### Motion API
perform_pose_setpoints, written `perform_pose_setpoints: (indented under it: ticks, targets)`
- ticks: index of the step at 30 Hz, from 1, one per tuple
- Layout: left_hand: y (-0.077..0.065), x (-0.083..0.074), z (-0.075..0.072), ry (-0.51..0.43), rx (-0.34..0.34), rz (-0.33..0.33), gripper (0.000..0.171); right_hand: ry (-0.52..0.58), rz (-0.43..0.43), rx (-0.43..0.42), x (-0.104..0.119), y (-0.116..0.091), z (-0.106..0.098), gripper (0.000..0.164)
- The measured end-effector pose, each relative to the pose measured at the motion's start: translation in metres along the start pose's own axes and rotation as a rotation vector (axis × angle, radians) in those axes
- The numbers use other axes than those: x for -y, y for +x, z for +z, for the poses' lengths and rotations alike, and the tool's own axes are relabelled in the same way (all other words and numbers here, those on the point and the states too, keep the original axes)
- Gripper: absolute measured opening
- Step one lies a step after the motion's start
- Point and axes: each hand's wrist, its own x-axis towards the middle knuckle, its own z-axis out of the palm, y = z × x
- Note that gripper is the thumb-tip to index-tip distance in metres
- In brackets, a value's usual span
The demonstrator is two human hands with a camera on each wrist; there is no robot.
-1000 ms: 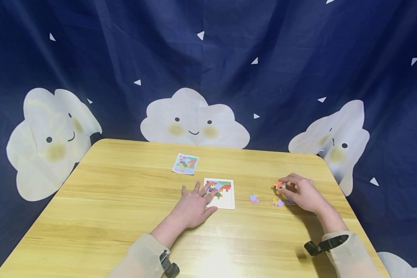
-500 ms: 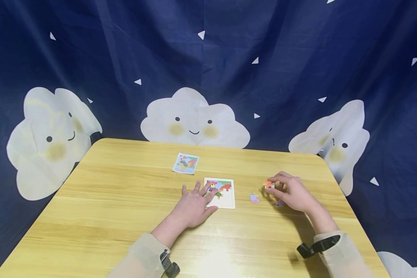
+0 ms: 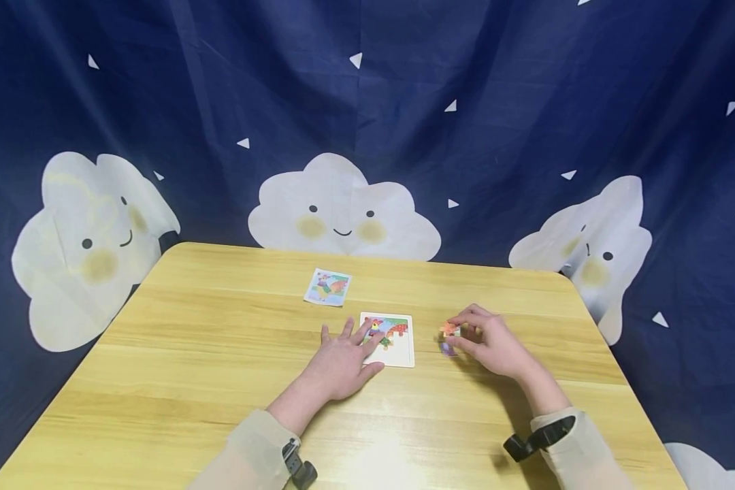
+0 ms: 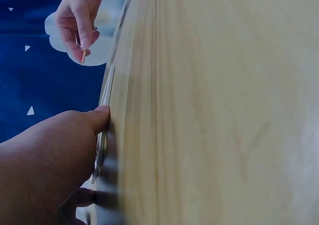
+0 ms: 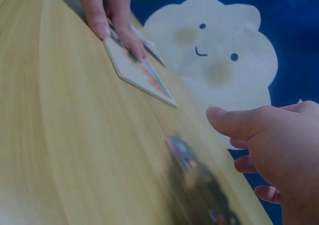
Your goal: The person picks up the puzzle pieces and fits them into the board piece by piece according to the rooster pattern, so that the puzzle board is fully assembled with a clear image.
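Left hand (image 3: 345, 367) covers part of puzzle board's (image 3: 398, 357) left side; print under its fingers hidden. Left wrist view: that hand cut off at left edge, board edge-on, print unreadable. Right hand (image 3: 488, 344) cut off by top edge there, by right edge in own wrist view. Orange piece (image 3: 449, 328) in its pinch: part hidden by fingers, outline too small to tell. Purple piece (image 3: 447, 349) just below right fingertips: partly covered, blurred in right wrist view. Another loose piece (image 5: 213, 216) below right hand: only a sliver, in shadow. Card (image 3: 328, 287) beyond left hand: fine print too small.
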Motion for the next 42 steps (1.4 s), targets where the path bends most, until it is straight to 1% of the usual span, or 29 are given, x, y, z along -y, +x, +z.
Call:
perform_pose_setpoints:
  ticks: [9,13,21,26,35,42]
  targets:
    - [0.000,-0.001,-0.002,0.007,0.000,-0.002,0.065,0.030,-0.002,0.018,0.010,0.008,0.016,0.029]
    - [-0.001,-0.002,-0.003,0.002,0.004,-0.004,0.065,0.025,-0.004,0.025,0.013,0.011,0.023,0.028]
    - [-0.001,-0.001,-0.003,0.005,0.005,-0.007,0.065,-0.009,0.045,0.048,0.021,0.017,0.031,0.030]
    - [-0.001,-0.002,-0.003,0.001,0.008,-0.007,0.065,-0.016,0.039,0.061,0.024,0.020,0.037,0.031]
    - [-0.001,-0.002,-0.003,-0.006,0.009,-0.012,0.065,0.007,0.033,0.073,0.027,0.024,0.049,0.031]
    - [-0.001,-0.002,-0.003,-0.015,0.011,-0.014,0.066,-0.034,0.010,0.080,0.025,0.028,0.060,0.029]
